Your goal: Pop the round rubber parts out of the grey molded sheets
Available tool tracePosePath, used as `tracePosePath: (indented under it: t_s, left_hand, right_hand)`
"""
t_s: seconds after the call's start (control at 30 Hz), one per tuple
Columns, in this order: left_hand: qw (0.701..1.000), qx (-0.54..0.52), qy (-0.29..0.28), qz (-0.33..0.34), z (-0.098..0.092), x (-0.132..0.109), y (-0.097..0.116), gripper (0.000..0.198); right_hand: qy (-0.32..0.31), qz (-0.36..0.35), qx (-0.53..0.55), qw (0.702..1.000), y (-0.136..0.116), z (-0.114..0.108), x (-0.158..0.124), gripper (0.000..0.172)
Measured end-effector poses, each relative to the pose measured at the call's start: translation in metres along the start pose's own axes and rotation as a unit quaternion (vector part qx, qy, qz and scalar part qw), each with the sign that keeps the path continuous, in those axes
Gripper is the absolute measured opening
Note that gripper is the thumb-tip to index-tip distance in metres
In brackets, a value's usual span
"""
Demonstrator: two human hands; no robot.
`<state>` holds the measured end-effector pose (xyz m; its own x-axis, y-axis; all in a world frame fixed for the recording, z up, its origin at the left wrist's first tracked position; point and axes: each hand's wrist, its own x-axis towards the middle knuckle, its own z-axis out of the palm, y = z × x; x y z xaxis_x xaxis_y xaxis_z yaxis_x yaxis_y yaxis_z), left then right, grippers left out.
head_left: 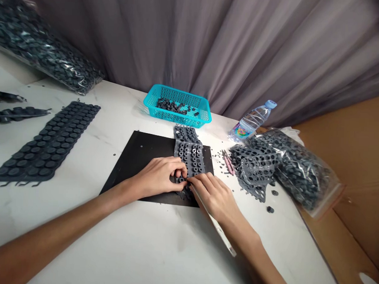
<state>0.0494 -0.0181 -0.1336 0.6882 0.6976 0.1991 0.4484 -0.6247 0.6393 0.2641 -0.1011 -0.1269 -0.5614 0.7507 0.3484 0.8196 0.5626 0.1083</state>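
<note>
A dark grey moulded rubber sheet [190,152], studded with rows of round ring-shaped parts, lies on a black mat [156,147]. At the sheet's near end, my left hand [163,174] has its thumb and forefinger curled around one of the rings, pinching the sheet's edge. My right hand [217,197] is closed on a long, slim white tool [222,236] whose handle slants back under the wrist. The tool's tip is at or near the same ring, close to my left fingertips; its exact shape is too small to make out.
Behind the mat, a turquoise basket [178,121] contains loose dark parts. To the right are pink thread snips [228,162], a water bottle [252,121], punched-out sheets [257,171] and a filled bag [306,175]. Leftward lie another studded sheet [49,143] and a large bag [46,50].
</note>
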Motion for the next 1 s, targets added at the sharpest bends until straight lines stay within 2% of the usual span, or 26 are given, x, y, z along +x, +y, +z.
tracePosePath:
  t_s: [0.2, 0.3, 0.43, 0.57, 0.63, 0.73, 0.83, 1.0]
  left_hand:
    - [1.000, -0.001, -0.017, -0.014, -0.001, 0.003, 0.001, 0.013]
    - [1.000, 0.000, -0.024, -0.018, -0.001, 0.004, 0.001, 0.013]
    - [0.999, -0.006, -0.036, -0.028, -0.003, 0.005, 0.002, 0.015]
    - [0.999, -0.016, -0.043, -0.027, -0.003, 0.005, -0.001, 0.015]
    - [0.999, -0.018, -0.042, -0.023, -0.003, 0.004, -0.002, 0.016]
    - [0.999, -0.012, -0.034, -0.017, -0.002, 0.004, -0.002, 0.016]
    - [1.000, -0.006, -0.027, -0.012, -0.001, 0.004, -0.002, 0.016]
    - [1.000, -0.003, -0.029, -0.010, -0.001, 0.005, -0.002, 0.014]
  right_hand:
    - [0.004, 0.045, 0.005, 0.999, -0.006, 0.004, 0.000, 0.020]
    - [0.014, 0.121, 0.020, 0.992, -0.004, 0.000, 0.000, 0.023]
    - [0.031, 0.235, 0.042, 0.971, 0.019, -0.008, -0.013, 0.026]
    - [0.020, 0.287, 0.062, 0.956, 0.053, -0.012, -0.032, 0.027]
    - [0.035, 0.307, 0.099, 0.946, 0.059, -0.015, -0.033, 0.026]
    - [0.010, 0.289, 0.221, 0.931, 0.047, -0.021, -0.023, 0.027]
    - [-0.027, 0.215, 0.320, 0.922, 0.024, -0.029, -0.009, 0.015]
    - [-0.046, 0.125, 0.337, 0.932, 0.008, -0.031, 0.001, 0.012]
